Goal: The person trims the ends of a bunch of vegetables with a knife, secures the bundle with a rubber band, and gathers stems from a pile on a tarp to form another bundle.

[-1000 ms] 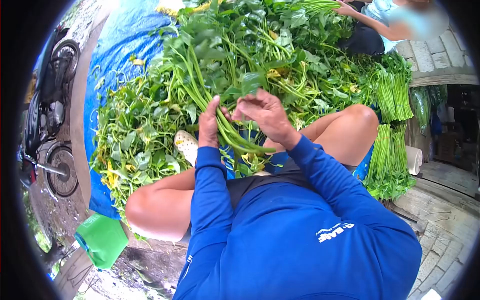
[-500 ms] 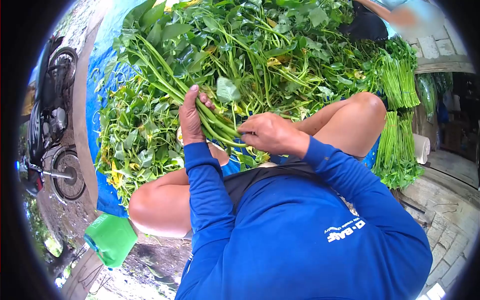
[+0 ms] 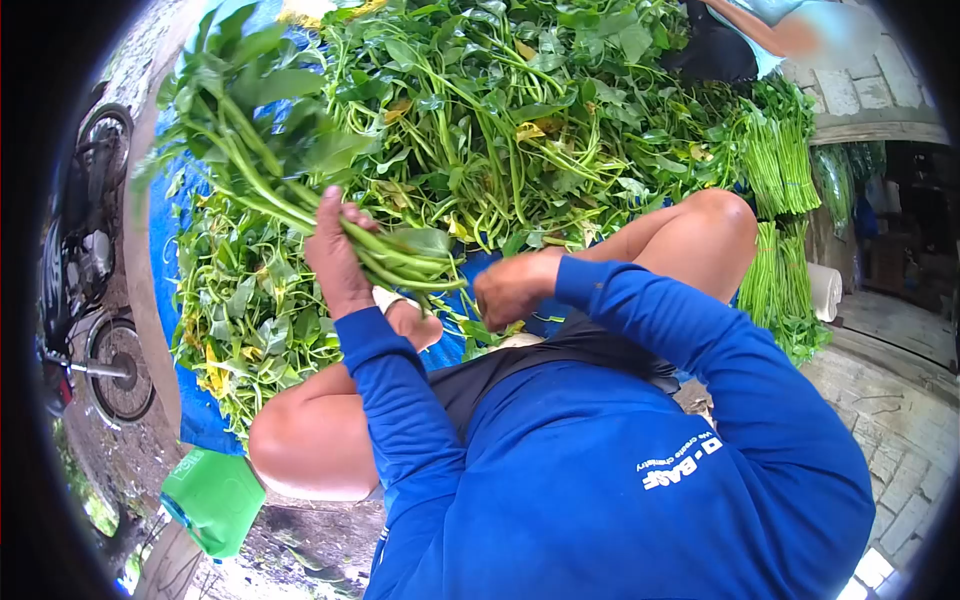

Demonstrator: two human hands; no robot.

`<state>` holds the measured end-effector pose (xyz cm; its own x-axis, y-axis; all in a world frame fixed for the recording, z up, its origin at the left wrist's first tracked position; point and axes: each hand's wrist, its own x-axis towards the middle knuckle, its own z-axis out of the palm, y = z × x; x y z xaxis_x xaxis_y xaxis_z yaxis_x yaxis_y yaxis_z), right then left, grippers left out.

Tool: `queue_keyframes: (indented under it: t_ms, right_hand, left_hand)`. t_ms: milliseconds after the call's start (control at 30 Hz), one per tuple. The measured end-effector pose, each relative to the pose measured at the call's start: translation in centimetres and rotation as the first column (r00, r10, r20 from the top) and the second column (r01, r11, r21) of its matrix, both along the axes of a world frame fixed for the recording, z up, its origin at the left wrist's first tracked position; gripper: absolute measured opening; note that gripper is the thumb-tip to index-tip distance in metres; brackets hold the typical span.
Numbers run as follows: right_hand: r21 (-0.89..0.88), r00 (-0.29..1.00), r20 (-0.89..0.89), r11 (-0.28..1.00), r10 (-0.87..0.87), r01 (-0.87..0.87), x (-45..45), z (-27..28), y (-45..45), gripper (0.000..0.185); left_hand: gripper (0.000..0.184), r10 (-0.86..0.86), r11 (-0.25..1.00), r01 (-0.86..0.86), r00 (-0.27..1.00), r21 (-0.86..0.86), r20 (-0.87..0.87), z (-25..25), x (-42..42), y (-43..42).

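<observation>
My left hand (image 3: 338, 250) is wrapped round a bunch of long green stems (image 3: 262, 190), whose leafy ends point to the upper left and are blurred. The cut ends of the stems reach toward my right hand (image 3: 512, 285), just to their right. Its fingers are curled downward, and what they hold, if anything, is hidden. A large pile of leafy greens (image 3: 480, 130) spreads over a blue tarp (image 3: 205, 405) in front of my crossed legs.
Tied bundles of stems (image 3: 775, 165) stand at the right beside a white roll (image 3: 824, 292). Another person (image 3: 770, 35) sits at the top right. A motorcycle (image 3: 95, 260) is at the left, with a green container (image 3: 213, 500) at the lower left.
My left hand has moved left with the bunch, which has swung toward the upper left. My right hand has moved down and is now slightly apart from the stem ends.
</observation>
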<state>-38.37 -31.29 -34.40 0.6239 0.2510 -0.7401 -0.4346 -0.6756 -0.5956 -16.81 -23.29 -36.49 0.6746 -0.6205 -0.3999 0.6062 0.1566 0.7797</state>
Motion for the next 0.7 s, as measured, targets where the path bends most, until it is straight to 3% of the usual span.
queue_keyframes:
  t_ms: [33,67,133,167,200,233,300,367,400,500,533,633,667,700]
  right_hand:
    - [0.179,0.996,-0.079,0.984,0.029,-0.015,-1.7,-5.0,0.4,0.032]
    - [0.088,0.999,0.031,0.996,0.022,-0.025,-3.4,-7.5,0.1,0.032]
    - [-0.181,0.978,0.138,0.967,-0.157,0.181,-4.9,-10.8,-1.3,0.032]
    - [-0.352,0.928,0.177,0.86,-0.327,0.37,-4.5,-12.2,-3.6,0.032]
    - [-0.323,0.687,0.459,0.615,-0.563,0.72,-4.3,-13.4,-5.8,0.031]
    - [-0.173,0.32,0.688,0.281,-0.651,0.944,-4.2,-14.2,-8.1,0.03]
    - [-0.165,0.099,0.77,-0.047,-0.63,0.985,-4.7,-13.5,-12.5,0.028]
    - [-0.332,0.217,0.807,-0.118,-0.55,0.936,-5.9,-12.3,-14.1,0.027]
    - [-0.411,0.299,0.694,-0.018,-0.655,0.912,-6.2,-11.8,-14.5,0.027]
    - [-0.595,0.55,0.709,0.046,-0.441,0.803,-6.4,-13.7,-14.1,0.023]
    - [-0.585,0.554,0.697,0.086,-0.455,0.807,-6.5,-13.4,-14.4,0.025]
    - [-0.35,0.386,0.581,0.208,-0.716,0.913,-6.0,-9.8,-14.8,0.027]
    - [-0.247,0.378,0.538,0.288,-0.753,0.925,-5.9,-7.8,-14.8,0.028]
    - [-0.017,0.257,0.358,0.269,-0.898,0.963,-5.7,-6.8,-14.9,0.025]
  left_hand:
    - [0.029,0.008,0.999,-0.009,0.999,0.035,0.032,1.2,0.6,0.2]
    - [0.029,0.001,0.999,-0.002,1.0,0.052,0.027,1.7,1.5,0.3]
    - [0.028,0.002,0.998,0.0,0.999,0.066,-0.033,2.0,2.2,0.6]
    - [0.027,0.01,0.996,-0.007,0.999,0.086,-0.038,2.1,2.0,0.6]
    - [0.027,0.007,0.997,-0.002,0.998,0.084,-0.056,1.5,1.9,0.4]
    - [0.026,0.001,0.997,0.005,0.997,0.082,-0.075,0.7,1.6,0.2]
    - [0.026,-0.017,0.996,0.027,0.994,0.087,-0.112,-0.1,0.9,-0.4]
    - [0.026,-0.043,0.993,0.054,0.994,0.109,-0.1,-0.3,0.4,-1.0]
    - [0.027,-0.051,0.991,0.066,0.989,0.114,-0.136,-0.5,0.2,-1.2]
    - [0.027,-0.139,0.972,0.154,0.986,0.176,-0.094,-1.0,0.0,-1.8]
    - [0.027,-0.139,0.971,0.157,0.985,0.18,-0.104,-1.0,-0.2,-2.0]
    - [0.027,-0.174,0.962,0.193,0.979,0.194,-0.108,-0.5,-0.3,-1.7]
    - [0.027,-0.179,0.964,0.197,0.977,0.179,-0.115,-0.8,-0.2,-1.8]
    - [0.027,-0.179,0.963,0.199,0.976,0.181,-0.122,-1.2,-0.2,-1.9]
